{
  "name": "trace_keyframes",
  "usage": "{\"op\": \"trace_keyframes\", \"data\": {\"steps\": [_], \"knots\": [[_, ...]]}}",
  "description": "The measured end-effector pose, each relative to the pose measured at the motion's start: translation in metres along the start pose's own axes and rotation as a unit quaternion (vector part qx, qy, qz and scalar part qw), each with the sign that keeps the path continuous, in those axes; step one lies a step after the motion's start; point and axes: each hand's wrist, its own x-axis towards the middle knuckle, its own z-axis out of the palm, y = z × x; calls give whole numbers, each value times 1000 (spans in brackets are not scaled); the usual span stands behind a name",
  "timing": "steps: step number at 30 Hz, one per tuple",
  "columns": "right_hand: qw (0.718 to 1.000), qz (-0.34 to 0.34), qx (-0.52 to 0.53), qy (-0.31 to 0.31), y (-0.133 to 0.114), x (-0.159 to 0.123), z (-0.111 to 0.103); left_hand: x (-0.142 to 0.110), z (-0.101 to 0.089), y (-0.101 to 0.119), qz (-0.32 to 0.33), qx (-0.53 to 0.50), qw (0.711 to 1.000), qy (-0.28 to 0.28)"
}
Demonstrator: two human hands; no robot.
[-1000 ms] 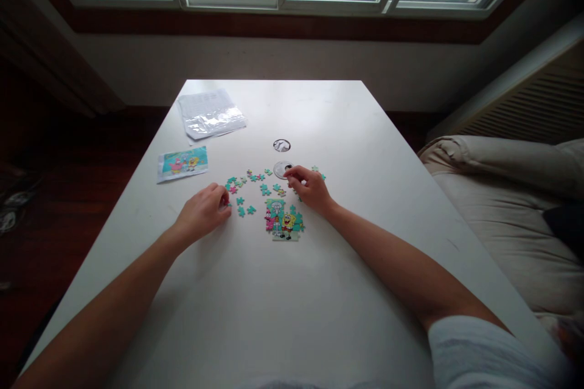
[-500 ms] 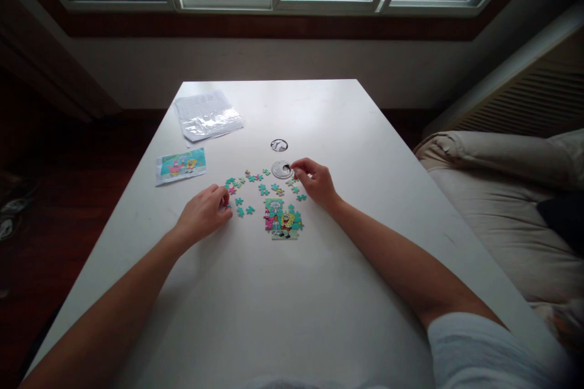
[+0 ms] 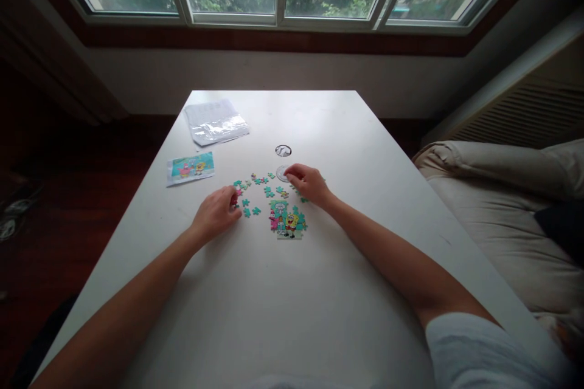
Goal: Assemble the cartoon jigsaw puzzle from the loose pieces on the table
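A partly joined jigsaw puzzle (image 3: 289, 220) with cartoon figures lies on the white table (image 3: 283, 304). Loose puzzle pieces (image 3: 269, 192) are scattered beyond it and to its left. My left hand (image 3: 216, 213) rests at the left edge of these pieces, fingers curled in; a bit of pink shows by the fingertips, but what they hold is unclear. My right hand (image 3: 311, 185) is in a pinch over the round grey cap (image 3: 280, 174), covering its right part and some pieces. Whatever lies between those fingertips is hidden.
A round hole (image 3: 283, 151) in the tabletop lies beyond the cap. To the left are a puzzle picture packet (image 3: 190, 169) and a clear plastic bag with paper (image 3: 216, 123). A padded beige seat (image 3: 479, 213) stands to the right, and a window is ahead.
My right hand has shifted left over the round cap and now hides its notch. My left hand stays curled beside the pieces. The whole view has shifted slightly.
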Motion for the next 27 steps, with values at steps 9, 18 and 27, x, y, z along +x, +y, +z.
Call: {"op": "trace_keyframes", "data": {"steps": [9, 18, 27], "knots": [[976, -96, -186, -68, -24, 32, 57, 1, 3, -2, 7, -1, 1000, 1], [950, -59, -277, -129, -36, 63, 79, 2, 4, -5, 0, 3, 1000, -5], [941, -97, -280, -162, -39, 64, 76, 3, 6, -5, 2, 7, 1000, -3]]}}
